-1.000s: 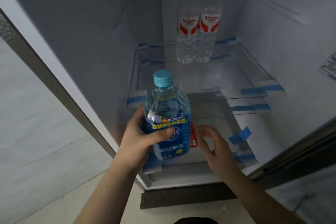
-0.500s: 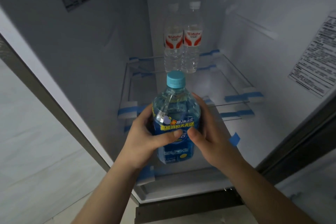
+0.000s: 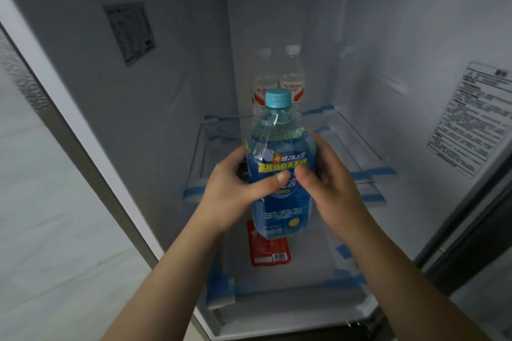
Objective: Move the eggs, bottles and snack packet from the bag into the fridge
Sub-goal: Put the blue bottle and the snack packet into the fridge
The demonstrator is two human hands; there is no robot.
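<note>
Both hands are wrapped around the blue bottle (image 3: 281,171), the left hand (image 3: 230,188) clasping its left side with the thumb across the label and the right hand (image 3: 329,185) closed on its right side, thumb tips nearly meeting at the front. The bottle is upright, cap up, held in the air inside the open fridge (image 3: 388,36), in front of the glass shelf (image 3: 357,144) and above the fridge floor. At the back of that shelf 2 clear bottles (image 3: 279,77) stand side by side, touching. A red packet (image 3: 267,250) lies flat on the floor below, partly hidden by the held bottle. So the step in hand looks like placing this bottle; the packet and 2 bottles seem already stowed. No eggs or bag show. The next move likely calls for carrying the bottle forward over the shelf edge, setting it down upright near the 2 others without knocking them, then loosening both hands.
</note>
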